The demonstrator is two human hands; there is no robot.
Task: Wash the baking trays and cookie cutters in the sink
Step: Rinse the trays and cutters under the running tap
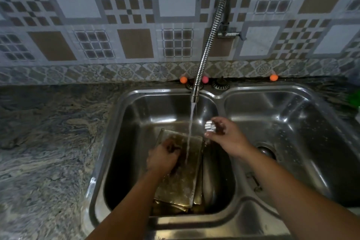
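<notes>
A home kitchen, at the sink.
A double-bowl stainless steel sink (220, 91) sits in a marbled stone bench (48, 142), under a flexible spring tap (206, 50) and a patterned tile backsplash (116, 15).

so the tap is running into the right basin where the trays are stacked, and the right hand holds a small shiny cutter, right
Not quite: the head view shows the water stream falling into the left basin, onto the baking trays stacked there. The rest holds: the right hand grips a small shiny cookie cutter, while the left hand rests on the trays.
</notes>
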